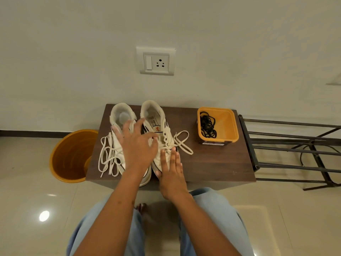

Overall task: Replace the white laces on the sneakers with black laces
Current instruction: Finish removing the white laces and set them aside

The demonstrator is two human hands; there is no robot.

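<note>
Bucket (pixel 72 156) on the floor at far left, orange, just beside the counter (pixel 212 163). Left shoe (pixel 120 115) on the counter next, heel toward the wall, its white lace (pixel 108 157) pulled loose and heaped over the counter's left edge. Left hand (pixel 136 146) spread above both shoes, fingers splayed and slightly bent, gripping nothing; whether touching the shoes, cannot tell. Right shoe (pixel 155 117) close beside the left one, still threaded near the toe, with a loop of white lace (pixel 182 142) trailing out to its right on the counter. Right hand (pixel 170 170) flat on the right shoe's toe, fingers straight and together, pressing down, holding nothing. Tub (pixel 217 124) farther right near the counter's back corner, orange, well apart from the shoes, with the black laces (pixel 207 126) coiled inside against its left wall. Metal rack (pixel 295 145) at far right, touching or just beside the counter's end.
</note>
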